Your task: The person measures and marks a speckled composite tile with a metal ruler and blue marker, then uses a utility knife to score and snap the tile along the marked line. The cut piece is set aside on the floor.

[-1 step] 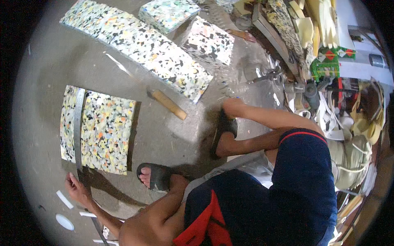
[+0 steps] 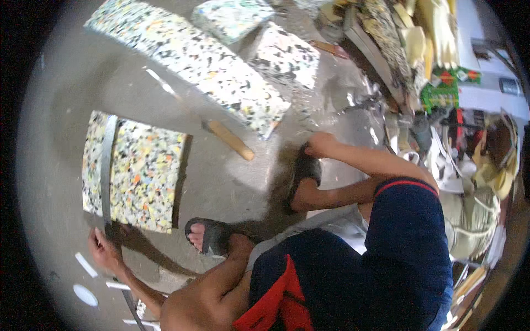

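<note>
A square slab of speckled foam (image 2: 144,179) lies on the floor at the left, with a long metal ruler (image 2: 107,165) across it near its left edge. My left hand (image 2: 106,252) is low beside the ruler's near end, fingers loosely bent and apart. Whether it touches the ruler is unclear. My right hand (image 2: 323,145) is down by the black sandal (image 2: 306,168) on my right foot, its fingers curled together. Whatever they might hold is hidden. Between slab and foot lies a long knife with a wooden handle (image 2: 233,141), held by neither hand.
Beyond the knife lies a long speckled foam block (image 2: 187,66), with two shorter foam blocks (image 2: 287,55) beside it. Foam offcuts (image 2: 414,44), a green patterned box (image 2: 440,95) and clutter crowd the right. My sandalled left foot (image 2: 208,236) stands near the slab. Pale scraps (image 2: 85,265) lie at lower left.
The whole view has shifted slightly and blurred. My right hand has moved a little by the sandal; my left hand stays near the ruler's end.
</note>
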Action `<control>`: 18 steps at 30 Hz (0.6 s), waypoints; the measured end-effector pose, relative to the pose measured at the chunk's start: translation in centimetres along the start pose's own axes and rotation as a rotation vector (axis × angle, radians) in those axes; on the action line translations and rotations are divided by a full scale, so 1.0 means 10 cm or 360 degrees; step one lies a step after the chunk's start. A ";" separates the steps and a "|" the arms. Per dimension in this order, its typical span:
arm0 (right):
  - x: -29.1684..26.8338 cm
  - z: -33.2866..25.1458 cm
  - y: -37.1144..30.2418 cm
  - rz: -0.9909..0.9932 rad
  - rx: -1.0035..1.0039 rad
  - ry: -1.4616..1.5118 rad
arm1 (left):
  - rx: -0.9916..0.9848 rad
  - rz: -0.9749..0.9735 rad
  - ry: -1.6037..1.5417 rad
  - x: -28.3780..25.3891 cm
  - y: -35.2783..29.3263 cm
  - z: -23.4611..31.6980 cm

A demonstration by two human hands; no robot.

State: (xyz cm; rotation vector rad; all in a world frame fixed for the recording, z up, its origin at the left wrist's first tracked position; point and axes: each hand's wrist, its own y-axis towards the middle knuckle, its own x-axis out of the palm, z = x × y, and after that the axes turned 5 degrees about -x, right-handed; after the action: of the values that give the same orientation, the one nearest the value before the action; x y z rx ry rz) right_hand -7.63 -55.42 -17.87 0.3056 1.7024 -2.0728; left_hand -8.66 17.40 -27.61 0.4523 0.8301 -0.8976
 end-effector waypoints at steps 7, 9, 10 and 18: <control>1.20 0.49 0.33 0.0997 0.0046 0.0467 | 0.0277 -0.0078 -0.0102 -0.06 -0.40 1.32; 1.33 0.67 0.55 0.1311 0.0051 0.0485 | 0.0342 -0.0047 -0.0201 -0.01 -0.45 1.30; 1.38 0.76 0.70 0.1461 0.0100 0.0480 | 0.0262 -0.0089 -0.0318 0.02 -0.46 1.38; 1.42 1.25 1.03 0.1622 0.0291 0.0769 | 0.0152 -0.0173 -0.0414 0.23 -0.93 1.46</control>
State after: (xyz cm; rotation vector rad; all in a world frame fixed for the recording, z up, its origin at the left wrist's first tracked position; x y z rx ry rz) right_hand -13.99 -71.82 -30.30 1.4705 1.1394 -1.4004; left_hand -9.16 1.37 -20.60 0.3663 0.5796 -1.0745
